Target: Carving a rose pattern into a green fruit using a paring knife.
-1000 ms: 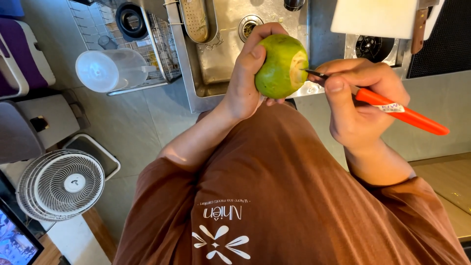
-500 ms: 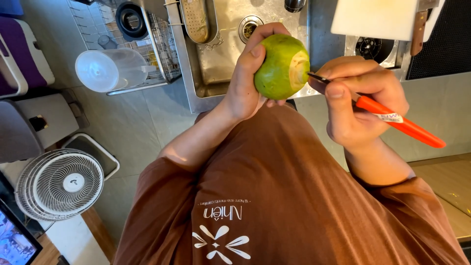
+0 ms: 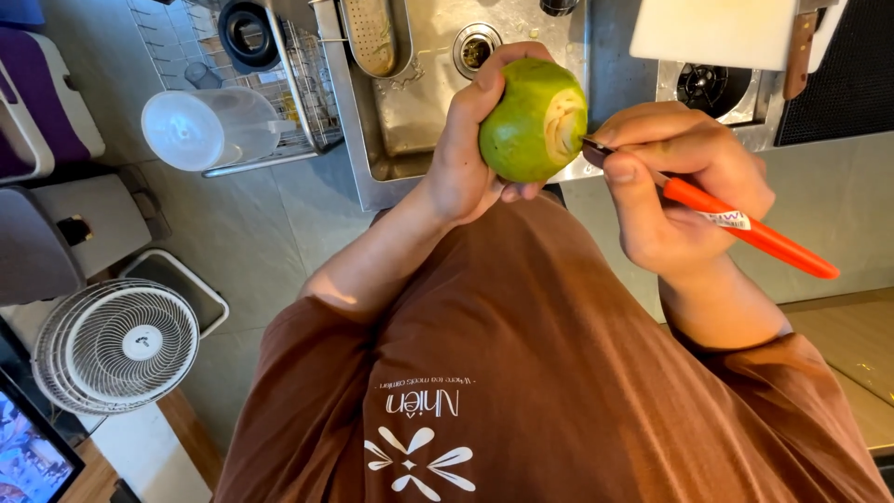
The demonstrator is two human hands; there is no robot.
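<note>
My left hand point(image 3: 470, 149) grips a round green fruit point(image 3: 526, 126) and holds it up over the edge of a steel sink point(image 3: 419, 102). A pale patch of peeled flesh shows on the fruit's right side. My right hand point(image 3: 675, 186) holds a knife with an orange handle point(image 3: 754, 233); its short dark blade touches the fruit at the peeled patch. Both forearms come out of a brown shirt in the lower part of the view.
A dish rack point(image 3: 270, 65) with a clear plastic jug point(image 3: 209, 126) stands left of the sink. A white cutting board point(image 3: 717, 33) lies at the top right beside a stove burner point(image 3: 708, 88). A white fan point(image 3: 116, 345) stands on the floor at lower left.
The fruit has turned in my left hand, so a pale peeled patch now faces the knife. My right hand has shifted slightly with the blade still at the fruit.
</note>
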